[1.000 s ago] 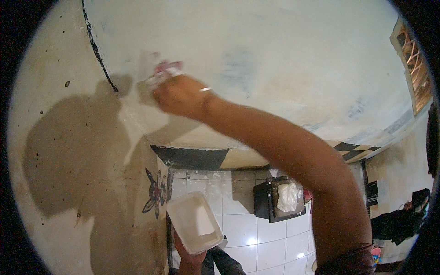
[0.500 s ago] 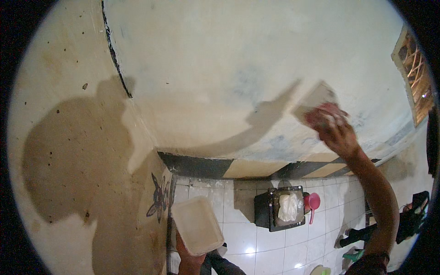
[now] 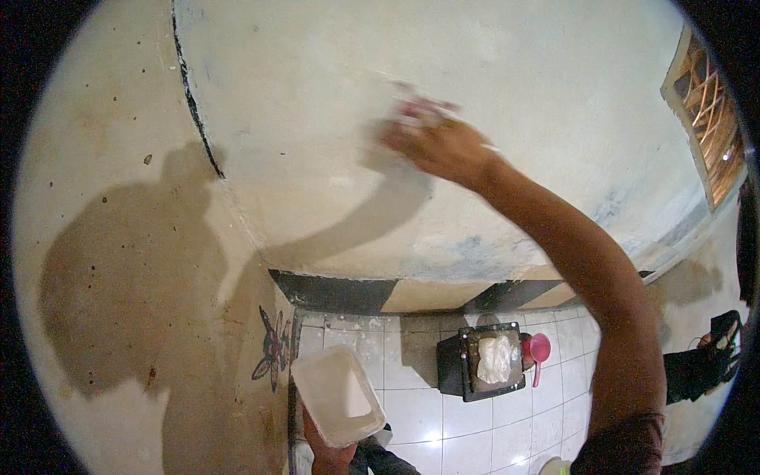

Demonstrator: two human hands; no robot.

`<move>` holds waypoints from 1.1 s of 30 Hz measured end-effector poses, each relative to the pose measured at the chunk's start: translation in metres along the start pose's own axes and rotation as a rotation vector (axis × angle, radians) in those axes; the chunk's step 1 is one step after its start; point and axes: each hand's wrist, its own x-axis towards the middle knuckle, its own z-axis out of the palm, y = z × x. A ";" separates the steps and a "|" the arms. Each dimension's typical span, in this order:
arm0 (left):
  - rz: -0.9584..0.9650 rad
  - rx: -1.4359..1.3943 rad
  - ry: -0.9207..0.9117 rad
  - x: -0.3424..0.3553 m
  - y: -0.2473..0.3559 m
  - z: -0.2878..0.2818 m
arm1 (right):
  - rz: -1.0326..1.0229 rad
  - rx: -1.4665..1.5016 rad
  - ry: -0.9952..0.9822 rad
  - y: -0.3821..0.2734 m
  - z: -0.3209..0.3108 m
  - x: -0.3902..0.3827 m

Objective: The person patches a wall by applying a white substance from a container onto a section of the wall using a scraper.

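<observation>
My right hand (image 3: 443,146) is raised against the pale wall (image 3: 538,142), its fingers closed round a flat scraper (image 3: 413,104) with a reddish grip. Motion smears the scraper, and its blade cannot be made out clearly. Low at the left, my left hand (image 3: 326,451) grips a whitish rectangular plastic tub (image 3: 375,396) from below, with most of its fingers hidden under it. The tub is tilted, and something whitish shows inside. Bluish-grey patches mark the lower wall.
A black bin-like container (image 3: 453,366) with a white plastic bag (image 3: 495,360) on top stands on the white tiled floor (image 3: 412,404). Beside it is a pink dipper (image 3: 540,348). A lattice opening (image 3: 704,111) is at the right; another person's dark sleeve (image 3: 687,376) shows below.
My right hand has swept the scraper leftward and up across the wall. The tub in my left hand has barely moved. A whiter patch now shows inside it.
</observation>
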 end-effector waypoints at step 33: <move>0.179 0.736 -0.101 0.010 -0.019 0.019 | 0.288 -0.505 -0.312 0.138 -0.199 -0.230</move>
